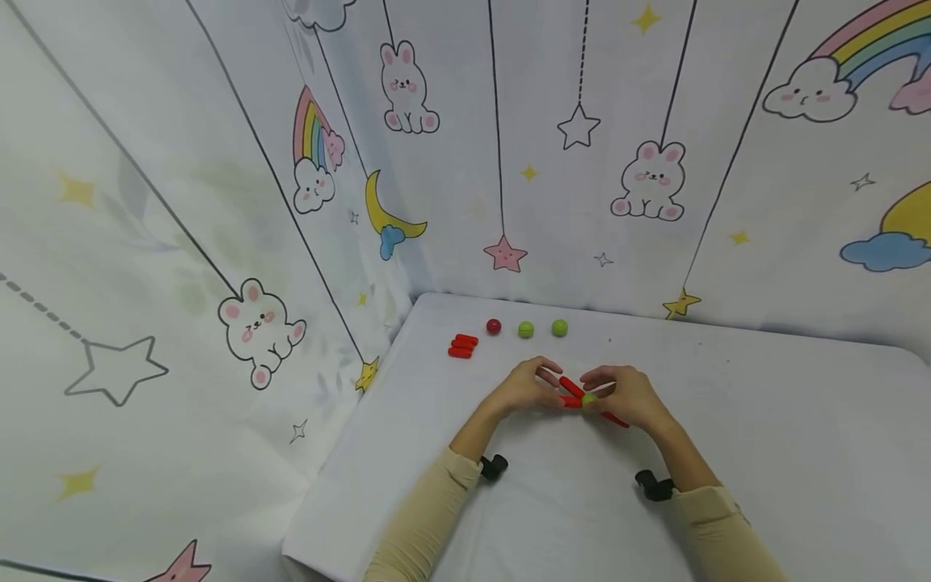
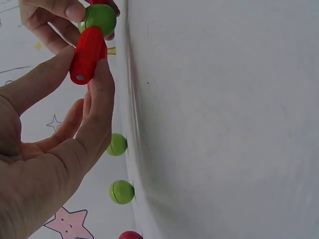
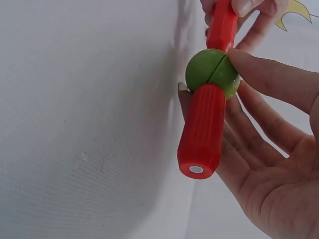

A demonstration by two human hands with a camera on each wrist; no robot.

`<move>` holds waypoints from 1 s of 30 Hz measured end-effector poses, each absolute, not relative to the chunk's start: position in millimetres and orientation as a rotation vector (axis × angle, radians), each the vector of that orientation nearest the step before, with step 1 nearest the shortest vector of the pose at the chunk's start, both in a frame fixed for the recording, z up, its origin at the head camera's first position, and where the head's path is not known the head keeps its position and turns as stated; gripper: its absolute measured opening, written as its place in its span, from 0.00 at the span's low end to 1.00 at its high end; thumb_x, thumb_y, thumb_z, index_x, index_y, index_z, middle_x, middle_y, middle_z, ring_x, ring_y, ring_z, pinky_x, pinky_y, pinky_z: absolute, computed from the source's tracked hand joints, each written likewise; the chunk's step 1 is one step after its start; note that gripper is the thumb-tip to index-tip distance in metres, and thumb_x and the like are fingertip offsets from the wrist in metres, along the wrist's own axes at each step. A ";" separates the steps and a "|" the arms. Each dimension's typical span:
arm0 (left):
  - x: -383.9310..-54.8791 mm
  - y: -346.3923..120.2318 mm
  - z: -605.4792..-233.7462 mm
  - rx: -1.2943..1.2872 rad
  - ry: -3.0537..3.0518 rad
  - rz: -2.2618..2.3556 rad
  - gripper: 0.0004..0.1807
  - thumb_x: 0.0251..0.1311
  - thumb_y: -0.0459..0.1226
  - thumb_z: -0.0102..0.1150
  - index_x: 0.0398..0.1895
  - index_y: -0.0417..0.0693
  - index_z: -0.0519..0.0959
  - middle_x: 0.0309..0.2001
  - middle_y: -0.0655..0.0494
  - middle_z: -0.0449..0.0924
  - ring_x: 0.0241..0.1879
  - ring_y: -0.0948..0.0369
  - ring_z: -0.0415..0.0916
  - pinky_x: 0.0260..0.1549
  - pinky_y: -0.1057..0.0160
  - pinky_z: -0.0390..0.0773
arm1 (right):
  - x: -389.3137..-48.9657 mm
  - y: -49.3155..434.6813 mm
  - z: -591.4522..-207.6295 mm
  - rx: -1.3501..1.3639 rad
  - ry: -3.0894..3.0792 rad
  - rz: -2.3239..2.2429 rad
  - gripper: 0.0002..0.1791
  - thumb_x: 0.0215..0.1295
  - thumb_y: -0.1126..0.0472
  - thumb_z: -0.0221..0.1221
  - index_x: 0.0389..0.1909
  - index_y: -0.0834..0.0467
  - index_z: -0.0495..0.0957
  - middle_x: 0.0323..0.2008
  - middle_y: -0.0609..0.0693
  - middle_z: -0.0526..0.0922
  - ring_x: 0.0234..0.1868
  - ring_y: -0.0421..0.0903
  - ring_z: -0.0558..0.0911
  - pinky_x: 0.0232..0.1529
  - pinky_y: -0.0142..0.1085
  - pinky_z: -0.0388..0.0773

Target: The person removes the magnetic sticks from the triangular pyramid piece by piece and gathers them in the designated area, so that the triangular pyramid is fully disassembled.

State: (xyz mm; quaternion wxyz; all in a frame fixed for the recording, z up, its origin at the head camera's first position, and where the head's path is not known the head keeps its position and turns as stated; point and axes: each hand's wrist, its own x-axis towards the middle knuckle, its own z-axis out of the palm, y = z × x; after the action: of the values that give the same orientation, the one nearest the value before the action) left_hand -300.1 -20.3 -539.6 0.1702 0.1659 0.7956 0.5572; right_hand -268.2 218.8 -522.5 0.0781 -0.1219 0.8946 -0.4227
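Note:
Both hands meet over the middle of the table, on a joined piece of red magnetic rods and one green ball (image 3: 212,72). My left hand (image 1: 529,385) pinches a red rod (image 2: 86,57) between thumb and fingers. With thumb and fingertips, my right hand (image 1: 631,396) holds the green ball. Another red rod (image 3: 203,129) sticks out of the ball toward the right wrist camera, a pale metal disc at its tip. A further red rod (image 1: 571,387) slants up and left from the ball in the head view.
Several loose red rods (image 1: 462,346) lie side by side at the table's back left. Near them sit a dark red ball (image 1: 494,326) and two green balls, one (image 1: 526,329) beside the other (image 1: 559,327). A patterned curtain (image 1: 451,202) borders the white table (image 1: 407,404) behind and left.

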 end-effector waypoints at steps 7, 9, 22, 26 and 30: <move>-302.6 -20.4 -540.2 0.398 2.324 1.600 0.29 0.50 0.29 0.80 0.58 0.48 0.81 0.45 0.49 0.87 0.35 0.62 0.83 0.36 0.65 0.80 | -269.0 217.8 -524.7 -0.362 2.649 -1.292 0.24 0.58 0.66 0.75 0.56 0.63 0.84 0.50 0.58 0.88 0.50 0.58 0.88 0.50 0.52 0.85; -303.5 -21.3 -540.6 0.371 2.328 1.594 0.29 0.51 0.29 0.80 0.57 0.51 0.82 0.45 0.52 0.86 0.35 0.61 0.83 0.36 0.64 0.80 | -269.1 216.8 -526.3 -0.361 2.642 -1.288 0.23 0.58 0.65 0.75 0.56 0.63 0.84 0.49 0.57 0.89 0.50 0.57 0.88 0.51 0.53 0.85; -302.8 -25.9 -538.9 0.371 2.352 1.522 0.31 0.52 0.29 0.78 0.61 0.46 0.81 0.48 0.48 0.86 0.37 0.61 0.82 0.36 0.63 0.79 | -264.6 211.8 -528.4 -0.283 2.648 -1.199 0.25 0.57 0.60 0.77 0.55 0.61 0.84 0.47 0.54 0.89 0.50 0.55 0.87 0.51 0.54 0.83; -304.3 -26.8 -538.7 0.393 2.348 1.515 0.31 0.52 0.28 0.78 0.61 0.45 0.81 0.48 0.47 0.86 0.36 0.61 0.82 0.36 0.63 0.79 | -265.8 212.0 -529.5 -0.277 2.653 -1.189 0.25 0.57 0.59 0.77 0.55 0.60 0.85 0.46 0.52 0.89 0.50 0.55 0.86 0.52 0.54 0.83; -306.4 -27.5 -540.5 0.401 2.344 1.521 0.30 0.51 0.28 0.78 0.60 0.45 0.81 0.47 0.47 0.86 0.36 0.61 0.83 0.35 0.64 0.79 | -267.2 211.7 -530.9 -0.294 2.646 -1.198 0.24 0.57 0.60 0.77 0.55 0.61 0.85 0.46 0.53 0.89 0.50 0.55 0.87 0.53 0.55 0.82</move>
State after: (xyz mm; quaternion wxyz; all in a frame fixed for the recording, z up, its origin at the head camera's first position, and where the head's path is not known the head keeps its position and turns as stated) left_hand -306.4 -27.5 -540.5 0.1586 0.1402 0.8199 0.5320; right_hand -267.2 211.7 -530.9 0.1111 -0.1000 0.9008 -0.4078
